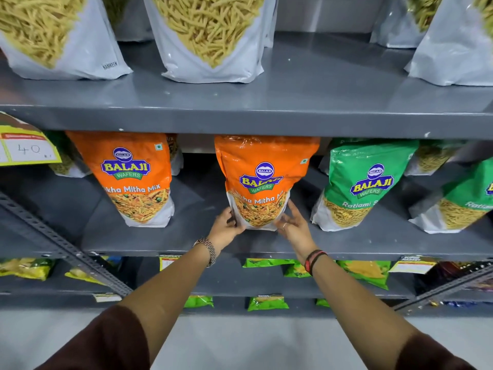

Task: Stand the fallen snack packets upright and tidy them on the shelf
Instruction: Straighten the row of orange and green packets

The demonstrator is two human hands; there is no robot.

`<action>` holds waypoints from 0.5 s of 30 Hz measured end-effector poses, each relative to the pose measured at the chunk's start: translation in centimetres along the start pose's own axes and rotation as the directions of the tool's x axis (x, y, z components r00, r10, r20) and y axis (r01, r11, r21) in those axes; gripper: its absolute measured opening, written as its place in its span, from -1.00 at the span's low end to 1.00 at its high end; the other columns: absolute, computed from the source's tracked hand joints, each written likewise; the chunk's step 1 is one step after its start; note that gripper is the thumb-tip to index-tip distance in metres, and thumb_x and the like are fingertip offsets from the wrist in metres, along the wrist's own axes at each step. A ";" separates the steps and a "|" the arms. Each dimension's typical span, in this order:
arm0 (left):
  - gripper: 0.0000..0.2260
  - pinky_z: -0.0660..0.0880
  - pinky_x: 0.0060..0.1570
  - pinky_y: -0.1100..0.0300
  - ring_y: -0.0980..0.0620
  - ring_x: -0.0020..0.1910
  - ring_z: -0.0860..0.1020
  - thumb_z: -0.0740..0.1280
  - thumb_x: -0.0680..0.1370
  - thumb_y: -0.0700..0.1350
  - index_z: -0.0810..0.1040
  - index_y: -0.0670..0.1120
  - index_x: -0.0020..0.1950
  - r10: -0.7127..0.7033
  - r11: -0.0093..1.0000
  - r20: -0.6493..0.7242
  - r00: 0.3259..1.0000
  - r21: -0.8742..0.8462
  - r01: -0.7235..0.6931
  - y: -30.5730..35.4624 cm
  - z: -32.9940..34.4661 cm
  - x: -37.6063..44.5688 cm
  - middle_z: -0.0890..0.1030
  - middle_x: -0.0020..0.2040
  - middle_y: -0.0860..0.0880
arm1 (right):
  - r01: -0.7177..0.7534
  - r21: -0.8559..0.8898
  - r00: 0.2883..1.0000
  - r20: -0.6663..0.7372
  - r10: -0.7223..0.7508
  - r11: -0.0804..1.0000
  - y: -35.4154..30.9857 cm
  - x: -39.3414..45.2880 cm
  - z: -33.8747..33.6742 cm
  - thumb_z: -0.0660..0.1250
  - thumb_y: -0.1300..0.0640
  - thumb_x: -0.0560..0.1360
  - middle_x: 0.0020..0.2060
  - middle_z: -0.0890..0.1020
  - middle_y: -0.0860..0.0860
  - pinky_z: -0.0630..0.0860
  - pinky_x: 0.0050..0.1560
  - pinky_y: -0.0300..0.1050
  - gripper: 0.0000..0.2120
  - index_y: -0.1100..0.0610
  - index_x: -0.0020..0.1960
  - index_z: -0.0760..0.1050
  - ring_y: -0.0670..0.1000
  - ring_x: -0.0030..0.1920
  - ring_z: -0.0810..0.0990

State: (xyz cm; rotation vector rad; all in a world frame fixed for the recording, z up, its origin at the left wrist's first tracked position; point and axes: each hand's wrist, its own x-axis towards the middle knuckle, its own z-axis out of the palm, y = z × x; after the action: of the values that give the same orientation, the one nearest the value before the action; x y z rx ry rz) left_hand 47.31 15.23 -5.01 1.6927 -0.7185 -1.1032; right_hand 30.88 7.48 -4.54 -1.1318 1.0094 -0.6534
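Observation:
An orange Balaji packet [262, 180] stands upright in the middle of the grey middle shelf [186, 236]. My left hand [225, 228] grips its lower left corner. My right hand [293, 225] presses its lower right side, fingers spread along the edge. A second orange packet [130, 177] stands upright to the left. Two green Balaji packets [357, 185] [464, 198] stand to the right, the far one cut off by the frame edge.
White packets of yellow sticks [210, 36] stand on the upper shelf [240, 118]. A yellow price tag [26, 148] hangs at the left. Small green and yellow packets [368, 271] lie on the lower shelves. A diagonal metal brace [61, 244] crosses the left side.

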 end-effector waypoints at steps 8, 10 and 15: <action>-0.67 0.53 0.12 0.00 -0.11 0.08 0.54 0.22 0.53 -0.30 0.41 -0.22 0.31 -0.037 0.999 -0.192 0.981 0.020 0.042 -1.5 -0.6 -0.7 0.52 0.24 -0.20 | 0.036 -0.080 0.950 -0.307 -0.059 0.996 2.0 -1.5 -1.0 0.25 0.40 0.48 0.34 0.46 0.14 0.36 0.37 -0.01 -0.56 0.25 0.34 0.36 0.10 0.35 0.42; -0.71 0.53 -0.06 0.16 -0.09 0.00 0.54 0.22 0.54 -0.29 0.43 -0.27 0.26 -0.057 0.998 -0.125 0.991 -0.023 0.054 -2.0 0.2 -1.4 0.55 0.17 -0.22 | 0.054 -0.127 0.926 -0.365 -0.097 0.990 2.8 -2.6 -2.8 0.24 0.41 0.47 0.28 0.52 0.15 0.37 0.33 -0.04 -0.63 0.27 0.28 0.42 0.11 0.31 0.47; -0.72 0.50 0.12 0.05 -0.08 0.05 0.54 0.21 0.56 -0.26 0.42 -0.26 0.26 -0.115 0.991 0.076 0.990 -0.060 0.120 -1.6 3.9 -2.9 0.54 0.24 -0.25 | 0.053 -0.221 0.822 -0.544 -0.168 0.974 3.5 -4.3 -9.4 0.25 0.42 0.45 0.21 0.56 0.18 0.39 0.30 0.03 -0.66 0.30 0.22 0.44 0.16 0.24 0.50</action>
State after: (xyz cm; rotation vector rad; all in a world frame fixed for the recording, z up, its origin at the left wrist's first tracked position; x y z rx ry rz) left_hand 42.49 16.67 -5.99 1.6646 -0.6278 -1.2626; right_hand 20.40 8.26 -7.32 -1.2043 1.5464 -1.0369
